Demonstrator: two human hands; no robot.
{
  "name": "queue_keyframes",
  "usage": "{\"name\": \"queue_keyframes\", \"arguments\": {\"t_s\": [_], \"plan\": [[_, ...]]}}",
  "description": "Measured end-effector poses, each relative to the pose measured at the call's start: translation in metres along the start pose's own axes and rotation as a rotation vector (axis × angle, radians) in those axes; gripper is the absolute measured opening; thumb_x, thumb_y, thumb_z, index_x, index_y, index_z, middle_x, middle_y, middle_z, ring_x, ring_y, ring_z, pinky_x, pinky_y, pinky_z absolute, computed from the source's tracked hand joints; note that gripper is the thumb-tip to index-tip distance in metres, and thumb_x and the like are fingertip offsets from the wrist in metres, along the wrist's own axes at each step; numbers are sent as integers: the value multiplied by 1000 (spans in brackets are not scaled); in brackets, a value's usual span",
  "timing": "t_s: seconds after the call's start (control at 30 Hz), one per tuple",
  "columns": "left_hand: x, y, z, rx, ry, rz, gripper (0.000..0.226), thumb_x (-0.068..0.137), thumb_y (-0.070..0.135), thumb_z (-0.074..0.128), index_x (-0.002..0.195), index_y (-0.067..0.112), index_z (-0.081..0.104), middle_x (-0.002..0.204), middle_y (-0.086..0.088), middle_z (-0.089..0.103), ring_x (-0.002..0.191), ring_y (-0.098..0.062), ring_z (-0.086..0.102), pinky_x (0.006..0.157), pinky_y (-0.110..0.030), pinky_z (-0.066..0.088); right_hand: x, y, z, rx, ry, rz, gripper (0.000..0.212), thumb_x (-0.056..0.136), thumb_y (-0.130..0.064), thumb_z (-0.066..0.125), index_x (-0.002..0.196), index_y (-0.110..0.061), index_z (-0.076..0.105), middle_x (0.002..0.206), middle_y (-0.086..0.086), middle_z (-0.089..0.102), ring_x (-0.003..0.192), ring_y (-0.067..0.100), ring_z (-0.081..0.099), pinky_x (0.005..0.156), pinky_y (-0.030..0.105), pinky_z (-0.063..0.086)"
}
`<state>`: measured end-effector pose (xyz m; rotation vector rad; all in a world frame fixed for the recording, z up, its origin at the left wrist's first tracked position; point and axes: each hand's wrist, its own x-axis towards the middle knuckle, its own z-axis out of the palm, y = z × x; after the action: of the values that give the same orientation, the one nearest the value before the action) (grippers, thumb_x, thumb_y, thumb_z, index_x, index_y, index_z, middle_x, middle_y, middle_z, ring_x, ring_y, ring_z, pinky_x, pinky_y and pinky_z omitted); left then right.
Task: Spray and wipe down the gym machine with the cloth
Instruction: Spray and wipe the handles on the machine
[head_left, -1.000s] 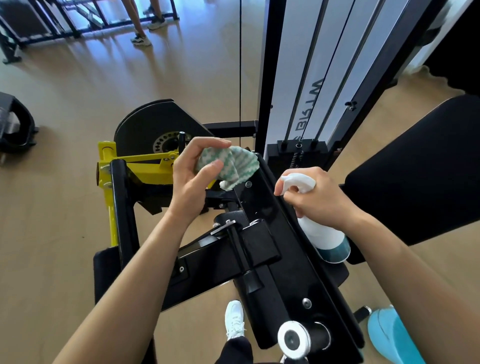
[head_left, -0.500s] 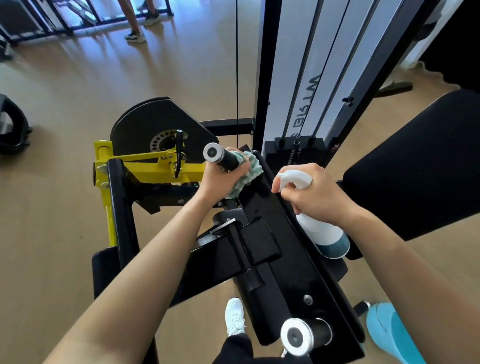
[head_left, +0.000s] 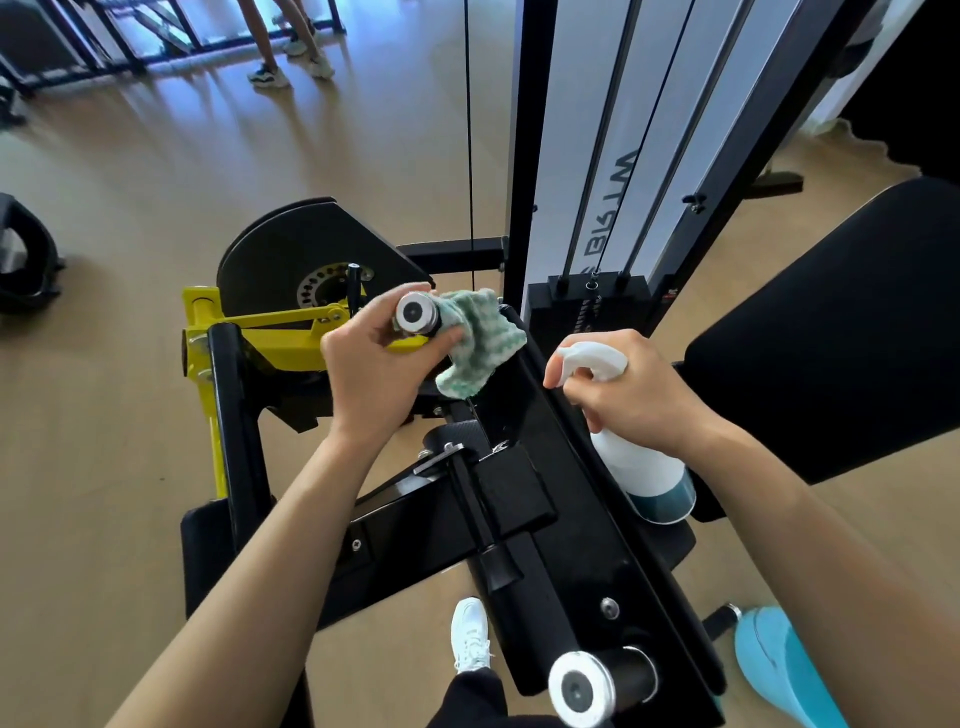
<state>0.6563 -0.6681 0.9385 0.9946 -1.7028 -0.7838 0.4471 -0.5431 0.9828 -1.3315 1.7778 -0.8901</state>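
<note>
Around handle (head_left: 414, 313), left hand (head_left: 382, 374) wraps cloth (head_left: 478, 338), right hand (head_left: 636, 395) grips bottle (head_left: 641, 470)

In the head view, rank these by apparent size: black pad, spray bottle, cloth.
1. black pad
2. spray bottle
3. cloth, bunched up and partly hidden, so its true size is unsure

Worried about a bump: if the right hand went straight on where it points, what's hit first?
Likely the cloth held by the left hand, just beyond the spray bottle nozzle; depth unclear.
</note>
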Motion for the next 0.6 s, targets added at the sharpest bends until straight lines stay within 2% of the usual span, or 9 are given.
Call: {"name": "queue_keyframes", "arguments": {"t_s": [0.07, 0.13, 0.23, 0.3, 0.37, 0.43, 0.47, 0.53, 0.6], "plan": [[0, 13, -6, -46, 40, 71, 31, 78, 15, 91, 104, 8, 76, 104, 0, 77, 96, -15, 75, 82, -34, 61, 1, 0, 0, -3, -5, -1, 29, 86, 8, 55, 76, -14, 72, 55, -4, 54, 48, 17, 56, 58, 36, 52], [2, 23, -11, -66, 77, 128, 19, 83, 7, 85, 100, 5, 77, 100, -2, 77, 92, -18, 75, 77, -40, 62, 2, 0, -1, -3, -9, 4, 30, 87, 8, 55, 76, -14, 72, 55, -5, 54, 48, 17, 56, 58, 33, 52], [12, 43, -19, -2, 196, 162, 22, 89, 1, 73, 110, 7, 75, 99, 7, 73, 89, -3, 69, 78, -25, 58, 0, 1, -6, 9, 0, 5, 29, 88, 8, 54, 78, -12, 72, 55, -7, 56, 48, 14, 56, 57, 28, 54], [16, 59, -23, 36, 213, 201, 27, 99, 5, 62, 124, 13, 67, 103, 4, 67, 94, -1, 62, 85, -18, 48, -4, 1, -12, 14, 19, 3, 28, 88, 9, 53, 80, -9, 73, 51, -10, 57, 48, 9, 56, 59, 27, 54], [14, 71, -26, 42, 153, 194, 25, 107, 13, 50, 125, 17, 65, 108, -8, 64, 102, -14, 63, 90, -29, 50, -12, 4, -18, 29, 48, 8, 26, 88, 9, 53, 81, -6, 72, 49, -12, 57, 47, 7, 54, 57, 24, 53], [4, 79, -26, 6, 120, 168, 23, 110, 18, 42, 113, 23, 65, 107, -10, 66, 102, -25, 67, 89, -44, 53, -21, 10, -26, 46, 73, 9, 25, 87, 9, 53, 81, -6, 72, 50, -12, 57, 48, 10, 54, 57, 28, 54], [-4, 83, -25, 3, 127, 152, 23, 111, 18, 40, 107, 22, 63, 103, -4, 66, 100, -19, 67, 88, -39, 53, -26, 14, -30, 47, 78, 5, 25, 87, 8, 54, 81, -7, 72, 51, -11, 57, 49, 13, 55, 59, 30, 54], [-28, 91, -21, 62, 161, 75, 23, 111, 14, 37, 102, 16, 58, 97, 11, 62, 91, 2, 58, 84, -19, 44, -38, 25, -38, 41, 69, -7, 25, 87, 6, 55, 80, -10, 73, 52, -10, 57, 49, 15, 56, 60, 29, 54], [-58, 100, -17, 112, 203, -32, 22, 111, 17, 36, 100, 16, 55, 90, 21, 59, 86, 10, 54, 80, -11, 39, -49, 37, -45, 37, 41, -10, 26, 89, 6, 55, 80, -11, 73, 52, -11, 57, 49, 13, 56, 59, 24, 53]]}}
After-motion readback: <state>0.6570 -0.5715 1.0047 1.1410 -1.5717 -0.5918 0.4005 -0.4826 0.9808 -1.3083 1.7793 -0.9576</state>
